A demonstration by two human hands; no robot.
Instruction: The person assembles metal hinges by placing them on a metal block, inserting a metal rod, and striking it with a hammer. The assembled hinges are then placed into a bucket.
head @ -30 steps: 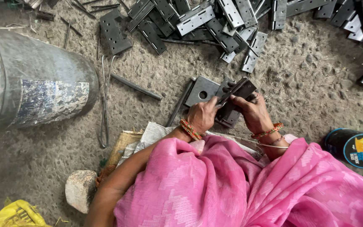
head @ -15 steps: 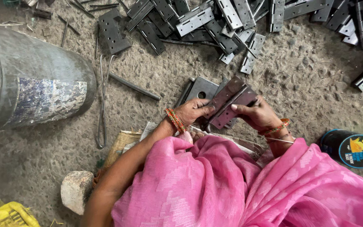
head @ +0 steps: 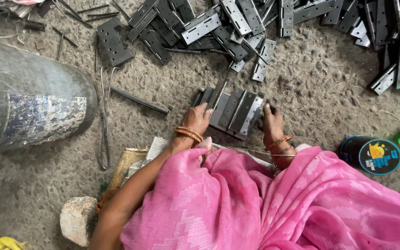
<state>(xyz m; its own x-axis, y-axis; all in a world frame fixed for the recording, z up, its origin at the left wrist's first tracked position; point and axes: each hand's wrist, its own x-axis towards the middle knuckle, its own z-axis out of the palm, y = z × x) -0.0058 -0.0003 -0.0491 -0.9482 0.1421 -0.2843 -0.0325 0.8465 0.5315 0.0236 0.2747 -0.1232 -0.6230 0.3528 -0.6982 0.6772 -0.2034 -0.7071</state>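
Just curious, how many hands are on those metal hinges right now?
2: the left hand rests on the near-left edge of the hinge stack; the right hand at its right edge.

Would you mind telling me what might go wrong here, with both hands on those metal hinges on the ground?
The left hand and right hand are bare against the hinge stack, so a leaf could swing and pinch a finger, or a rough edge could cut. The loose steel rod and bent wire lie close to the left arm and might snag it.

Flat grey metal hinge plates (head: 231, 110) between both hands, on rough concrete floor (head: 311, 88); large dented grey metal drum (head: 28, 99) left; heaped grey steel hinges (head: 255, 21) beyond.
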